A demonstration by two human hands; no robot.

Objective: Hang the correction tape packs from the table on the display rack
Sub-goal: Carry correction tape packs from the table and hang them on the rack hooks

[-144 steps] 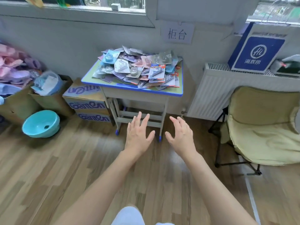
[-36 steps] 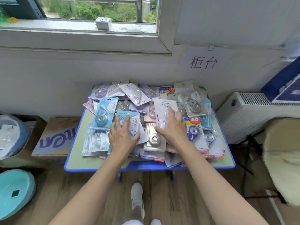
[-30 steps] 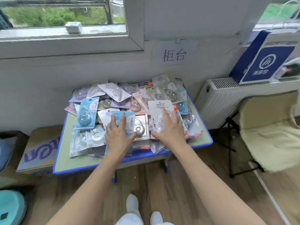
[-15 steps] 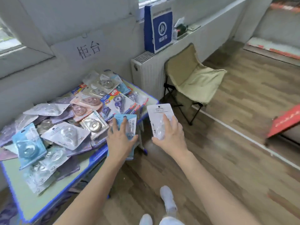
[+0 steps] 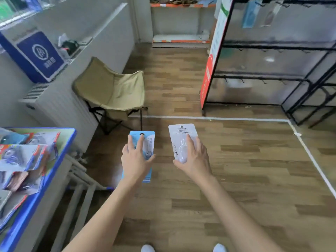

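Head cam: table (image 5: 71, 140) with a pile of packs (image 5: 21, 157) sat far left. Left hand (image 5: 135, 160) held a blue pack (image 5: 148, 142), fingers spread flat on its front, thumb pinching the edge. Just beside it, right hand (image 5: 194, 159) gripped a white pack (image 5: 181, 135) likewise. Both packs' long axes pointed away from the person, header ends leading. Display rack (image 5: 272, 46) stood ahead-right, well apart, nearer the right hand.
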